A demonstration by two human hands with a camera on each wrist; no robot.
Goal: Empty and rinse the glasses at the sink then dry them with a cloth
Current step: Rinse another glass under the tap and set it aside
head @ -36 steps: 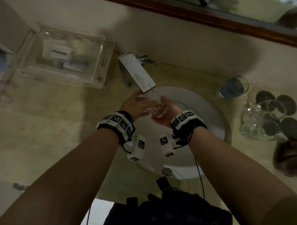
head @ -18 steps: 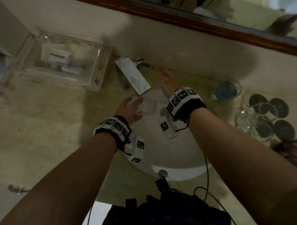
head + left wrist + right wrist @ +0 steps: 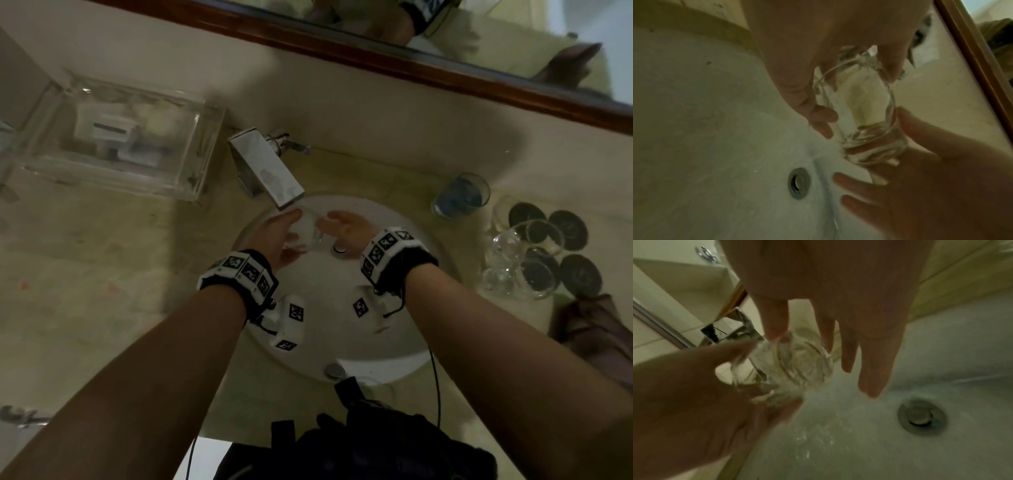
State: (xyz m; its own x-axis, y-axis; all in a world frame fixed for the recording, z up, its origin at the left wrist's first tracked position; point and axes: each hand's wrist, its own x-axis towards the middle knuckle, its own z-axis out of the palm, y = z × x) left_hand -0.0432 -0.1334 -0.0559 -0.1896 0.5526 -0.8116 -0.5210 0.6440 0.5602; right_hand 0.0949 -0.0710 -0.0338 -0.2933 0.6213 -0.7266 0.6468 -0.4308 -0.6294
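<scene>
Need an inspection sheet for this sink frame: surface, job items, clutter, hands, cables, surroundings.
Surface: beige stone counter, round white basin.
Job's things: clear drinking glass held under the square chrome tap; clear glasses grouped at right.
Clutter: blue-tinted glass, dark round coasters, clear acrylic box.
Hands: left hand grips the glass; right hand touches it, fingers straight.
Cables: black wrist cable.
Surroundings: wood-framed mirror.

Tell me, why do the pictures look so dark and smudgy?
Head view: dim room, shadows on the counter, edges bent by the wide lens. Left wrist view: murky, but the glass shows fairly clearly. Right wrist view: glass and running water smeared by motion blur.
</scene>
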